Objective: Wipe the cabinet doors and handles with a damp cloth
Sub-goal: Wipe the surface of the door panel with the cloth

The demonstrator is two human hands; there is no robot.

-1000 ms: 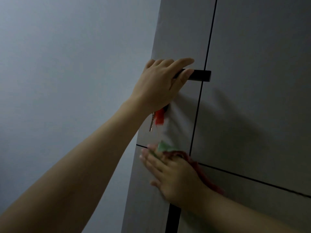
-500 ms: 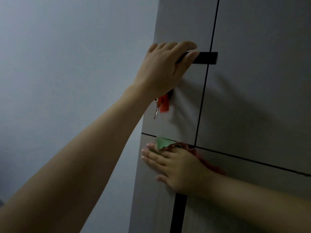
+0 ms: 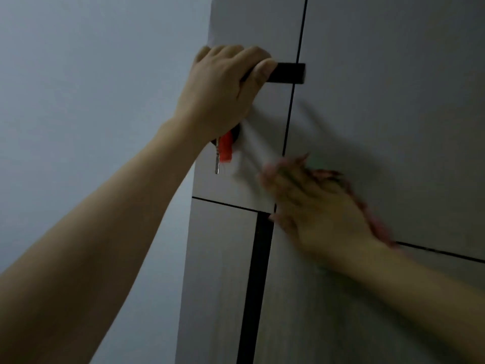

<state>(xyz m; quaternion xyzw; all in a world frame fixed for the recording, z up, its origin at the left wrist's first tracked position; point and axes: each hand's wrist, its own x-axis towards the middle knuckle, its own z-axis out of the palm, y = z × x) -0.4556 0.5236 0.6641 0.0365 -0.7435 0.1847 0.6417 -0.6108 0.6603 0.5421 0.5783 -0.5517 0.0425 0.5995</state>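
Tall grey cabinet doors (image 3: 393, 88) fill the right side of the head view, split by thin dark gaps. My left hand (image 3: 223, 85) grips the black horizontal handle (image 3: 288, 73) on the upper left door, fingers curled over its top. My right hand (image 3: 312, 206) lies flat and motion-blurred on a reddish cloth (image 3: 367, 208), pressing it to the door beside the vertical gap, just above the horizontal gap. Most of the cloth is hidden under the hand.
A key with a red tag (image 3: 225, 149) hangs from a lock just below my left hand. A black vertical handle strip (image 3: 256, 285) runs down the lower door. A plain grey wall (image 3: 91, 101) stands to the left of the cabinet.
My right hand has swept the cloth up and to the right, from the lower left door across the gaps. My left hand's fingers have curled tighter on the black handle.
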